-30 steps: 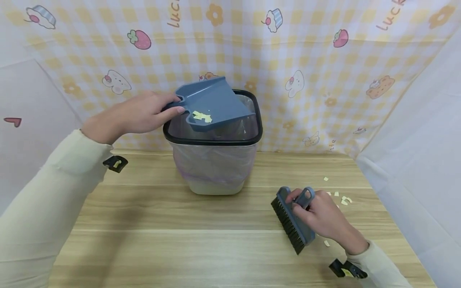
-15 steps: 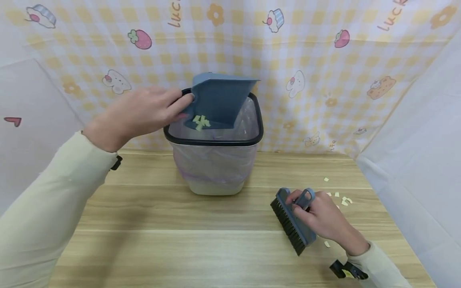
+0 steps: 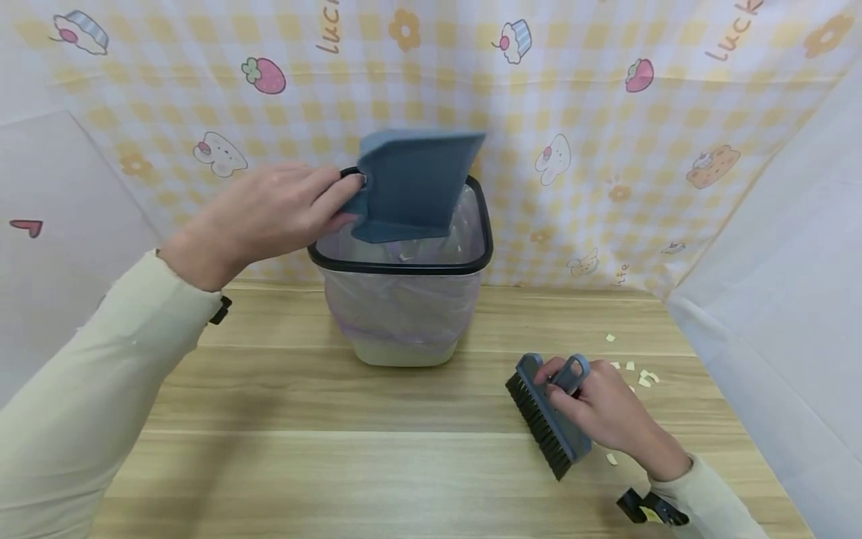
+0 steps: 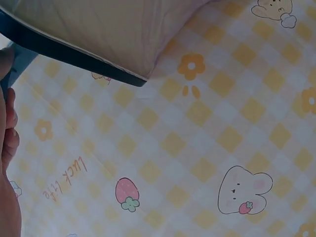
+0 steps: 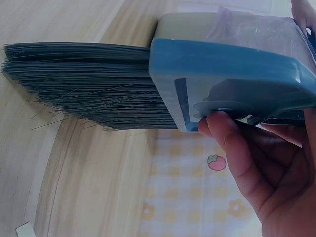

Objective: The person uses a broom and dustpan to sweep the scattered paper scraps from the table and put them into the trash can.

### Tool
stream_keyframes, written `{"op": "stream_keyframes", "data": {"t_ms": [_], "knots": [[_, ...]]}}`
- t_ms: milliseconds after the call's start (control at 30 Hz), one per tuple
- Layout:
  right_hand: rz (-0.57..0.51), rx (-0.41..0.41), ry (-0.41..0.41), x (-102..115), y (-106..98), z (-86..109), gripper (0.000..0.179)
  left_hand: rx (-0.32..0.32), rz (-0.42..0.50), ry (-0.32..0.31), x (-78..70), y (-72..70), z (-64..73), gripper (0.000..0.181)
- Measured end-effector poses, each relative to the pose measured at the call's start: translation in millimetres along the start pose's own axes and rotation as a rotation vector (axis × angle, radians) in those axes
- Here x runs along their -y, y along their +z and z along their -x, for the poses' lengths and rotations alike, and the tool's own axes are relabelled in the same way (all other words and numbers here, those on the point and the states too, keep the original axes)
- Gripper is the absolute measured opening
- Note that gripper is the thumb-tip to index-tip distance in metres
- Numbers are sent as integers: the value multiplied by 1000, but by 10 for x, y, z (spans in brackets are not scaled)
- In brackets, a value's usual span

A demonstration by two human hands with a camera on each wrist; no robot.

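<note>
A blue dustpan (image 3: pixel 420 183) is tipped steeply over the trash bin (image 3: pixel 404 307), its pan showing no scraps in the head view. My left hand (image 3: pixel 269 217) grips its handle above the bin's left rim. The bin has a black rim and a translucent liner bag folded over its side. At the right, my right hand (image 3: pixel 606 412) holds a blue hand brush (image 3: pixel 548 415) with dark bristles, low over the table. In the right wrist view the fingers (image 5: pixel 237 148) curl at the brush's handle and its bristles (image 5: pixel 94 84) point left.
Several small pale-yellow scraps (image 3: pixel 644 379) lie on the wooden table (image 3: pixel 303 464) behind and beside the right hand. A checked cloth (image 3: pixel 579 112) hangs behind the bin. White sheets (image 3: pixel 788 299) close off both sides.
My left hand has turned the dustpan from nearly level to steeply tilted over the bin. The yellow scraps in it have slid out of sight. The right hand and brush have stayed nearly still.
</note>
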State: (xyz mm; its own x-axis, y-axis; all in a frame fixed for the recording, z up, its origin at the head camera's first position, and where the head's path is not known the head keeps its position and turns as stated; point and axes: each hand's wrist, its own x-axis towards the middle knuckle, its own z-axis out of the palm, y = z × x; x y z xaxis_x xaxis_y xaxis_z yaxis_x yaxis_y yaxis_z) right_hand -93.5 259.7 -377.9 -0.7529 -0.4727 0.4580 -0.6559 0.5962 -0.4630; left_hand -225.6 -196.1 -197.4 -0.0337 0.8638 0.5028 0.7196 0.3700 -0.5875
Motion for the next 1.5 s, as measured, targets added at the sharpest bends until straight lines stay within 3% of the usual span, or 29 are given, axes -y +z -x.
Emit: {"op": "stream_keyframes", "data": {"t_ms": [500, 667, 900, 1100, 1333, 1500], "knots": [[-6, -7, -15, -11, -1, 19, 29, -15, -33, -209, -86, 4, 110, 61], [-19, -4, -6, -13, 4, 31, 29, 12, 22, -290, -109, 1, 143, 62], [-13, -10, -11, -17, 10, 25, 29, 38, 121, -378, -220, -55, 137, 47], [-22, -15, -12, -20, 8, 20, 30, 19, 178, -387, -319, -113, 110, 46], [-13, -14, -21, -20, 6, 9, 29, -20, 157, -366, -372, -138, 92, 56], [-9, -6, -16, -11, 4, 9, 29, -41, 120, -327, -514, -169, 32, 66]]}}
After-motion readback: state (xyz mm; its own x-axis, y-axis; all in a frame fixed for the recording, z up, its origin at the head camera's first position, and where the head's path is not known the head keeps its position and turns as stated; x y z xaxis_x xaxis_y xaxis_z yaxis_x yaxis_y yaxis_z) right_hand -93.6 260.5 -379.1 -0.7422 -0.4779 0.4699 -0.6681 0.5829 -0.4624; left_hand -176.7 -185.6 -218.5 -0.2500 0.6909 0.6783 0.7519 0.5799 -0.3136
